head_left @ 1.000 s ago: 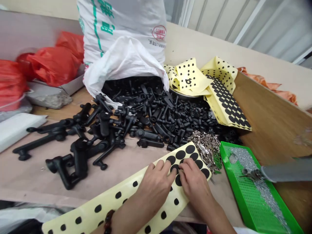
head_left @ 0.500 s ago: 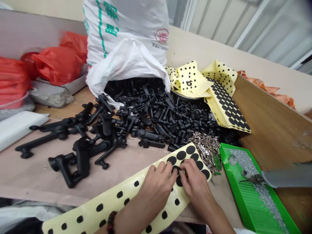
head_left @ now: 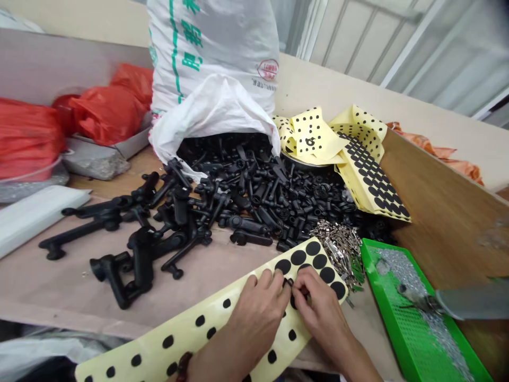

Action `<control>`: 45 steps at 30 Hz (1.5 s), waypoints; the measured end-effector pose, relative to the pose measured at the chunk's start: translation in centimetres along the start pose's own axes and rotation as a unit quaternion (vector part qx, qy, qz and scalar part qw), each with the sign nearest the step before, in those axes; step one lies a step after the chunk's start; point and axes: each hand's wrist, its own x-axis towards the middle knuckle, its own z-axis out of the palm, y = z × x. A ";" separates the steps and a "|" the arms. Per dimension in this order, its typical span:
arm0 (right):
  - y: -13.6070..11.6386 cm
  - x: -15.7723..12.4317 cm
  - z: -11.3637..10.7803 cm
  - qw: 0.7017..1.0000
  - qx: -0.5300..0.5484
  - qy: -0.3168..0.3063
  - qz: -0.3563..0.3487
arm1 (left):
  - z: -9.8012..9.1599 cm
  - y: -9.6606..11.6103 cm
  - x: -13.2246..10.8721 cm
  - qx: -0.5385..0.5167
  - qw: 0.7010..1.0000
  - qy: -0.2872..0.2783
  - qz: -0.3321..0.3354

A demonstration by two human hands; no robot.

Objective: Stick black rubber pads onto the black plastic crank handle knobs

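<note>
A long pale yellow sheet (head_left: 217, 318) with black round stickers (head_left: 298, 258) at its far right end slants across the bench edge. Its nearer part carries only small black spots in rows. My left hand (head_left: 256, 305) lies on the sheet with fingers curled and pressed together near the stickers. Close beside it my right hand (head_left: 324, 310) is closed in a pinch. A dark sticker edge (head_left: 288, 281) curls up between the fingertips of both hands. My fingers partly hide that sticker and the ones around it.
Black plastic arm-like parts (head_left: 139, 260) pile out of a white woven sack (head_left: 214, 101). Metal clips (head_left: 340, 249) lie beyond the sheet. At right stands a green tray (head_left: 397, 313) of small silvery pieces, under a grey tool (head_left: 469, 302). More sticker sheets (head_left: 374, 175) lie behind.
Between my fingertips, a black sticker has lifted and curled off the sheet. My right fingers have closed in further. The whole view has shifted slightly.
</note>
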 end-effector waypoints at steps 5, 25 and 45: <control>-0.2 0.0 -0.5 0.997 0.035 -0.065 0.022 | -1.5 -2.4 -0.7 -0.133 0.990 0.025 -0.044; 1.5 -0.4 -1.9 0.929 0.319 -0.081 0.170 | -3.7 -6.8 2.5 0.133 0.975 -0.013 -0.175; 2.3 -0.3 -2.7 0.859 0.460 -0.034 0.223 | -3.4 -8.1 -2.4 -0.366 0.901 0.054 -0.225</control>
